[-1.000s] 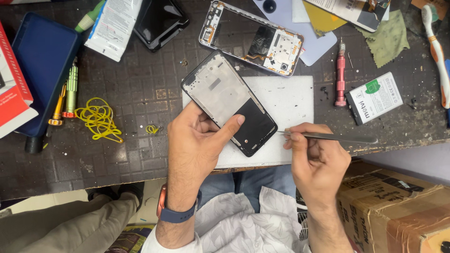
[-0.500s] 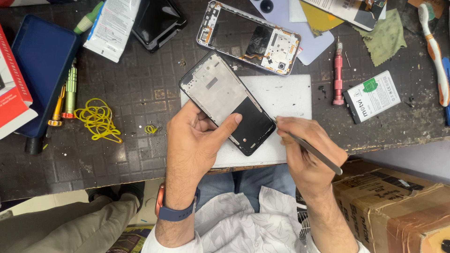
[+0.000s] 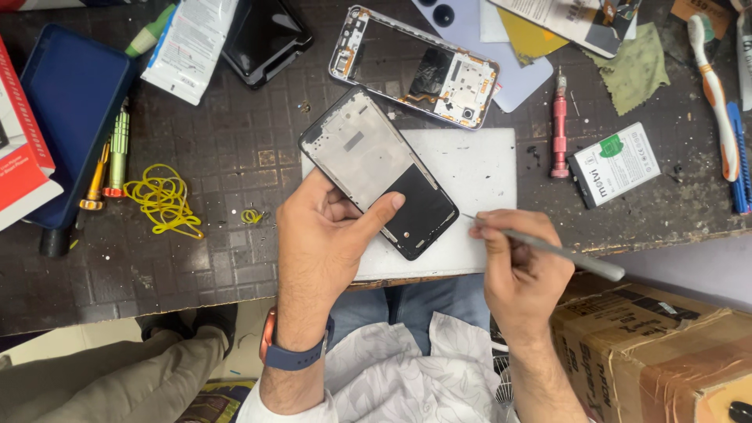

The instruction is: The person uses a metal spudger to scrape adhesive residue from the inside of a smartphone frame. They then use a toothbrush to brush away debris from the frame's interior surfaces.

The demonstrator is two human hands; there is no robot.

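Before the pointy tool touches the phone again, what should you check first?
1. Left hand grips the phone frame: ok.
2. Frame lies over the white mat: ok.
3. Right hand holds the grey metal tool: ok.
4. Tool tip apart from the frame's edge: ok, a small gap shows.
5. Red screwdriver clear of the hands: ok.
6. Any screws left in the frame: cannot tell.

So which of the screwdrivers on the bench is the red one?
The red screwdriver lying just right of the white mat, beside the battery. The green screwdriver and orange screwdriver lie far left.
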